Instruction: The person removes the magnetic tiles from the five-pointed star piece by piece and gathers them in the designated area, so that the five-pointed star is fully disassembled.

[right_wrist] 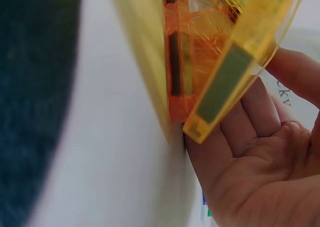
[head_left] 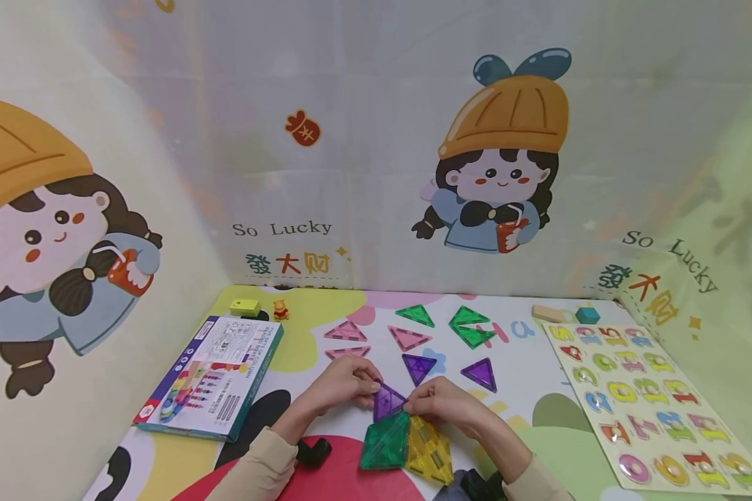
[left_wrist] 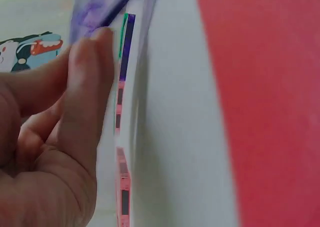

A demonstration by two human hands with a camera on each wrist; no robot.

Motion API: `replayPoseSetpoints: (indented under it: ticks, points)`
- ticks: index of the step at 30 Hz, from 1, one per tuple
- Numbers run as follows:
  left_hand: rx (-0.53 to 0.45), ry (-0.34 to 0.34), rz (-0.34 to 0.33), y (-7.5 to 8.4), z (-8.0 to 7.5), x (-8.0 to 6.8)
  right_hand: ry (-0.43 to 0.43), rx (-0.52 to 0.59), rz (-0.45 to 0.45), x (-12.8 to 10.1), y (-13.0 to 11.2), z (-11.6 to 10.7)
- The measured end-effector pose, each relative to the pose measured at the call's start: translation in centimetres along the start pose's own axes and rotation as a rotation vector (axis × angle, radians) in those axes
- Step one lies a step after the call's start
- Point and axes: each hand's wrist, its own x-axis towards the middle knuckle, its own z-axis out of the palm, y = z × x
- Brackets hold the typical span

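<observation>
My left hand (head_left: 349, 381) pinches a see-through purple triangular magnetic tile (head_left: 386, 402) between thumb and fingertips. In the left wrist view that purple tile (left_wrist: 95, 12) is blurred at the top, above the fingertips. The tile stands at the far edge of a magnetic tile structure, with green tiles (head_left: 384, 444) on its left and yellow tiles (head_left: 427, 452) on its right. My right hand (head_left: 443, 401) grips the structure's far right side, fingertips beside the purple tile's corner. The right wrist view shows fingers behind a yellow tile (right_wrist: 240, 62) and an orange tile (right_wrist: 179, 62).
Beyond the hands lie loose purple triangles (head_left: 480, 375), pink triangles (head_left: 409, 339) and green triangles (head_left: 416, 315). A boxed toy (head_left: 216, 376) is at left, near a yellow block (head_left: 245, 307) and small bear figure (head_left: 280, 310). A number puzzle board (head_left: 648, 410) lies at right.
</observation>
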Motion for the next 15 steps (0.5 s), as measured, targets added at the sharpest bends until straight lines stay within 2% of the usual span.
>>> replayPoseSetpoints:
  ticks: [4,7,11,15]
  points:
    - [-0.056,0.054,-0.003,-0.1,-0.3,0.0,-0.021,0.007,-0.010,-0.1,0.1,0.2]
    - [-0.075,0.063,-0.006,-0.1,-0.5,-0.1,-0.033,0.007,-0.010,-0.1,0.1,0.2]
    - [-0.057,0.075,-0.027,-0.4,-0.9,-0.1,-0.031,0.013,-0.002,-0.1,0.1,0.2]
    - [-0.005,0.140,-0.079,-0.7,-1.5,-0.2,-0.032,0.021,0.006,-0.1,0.1,0.3]
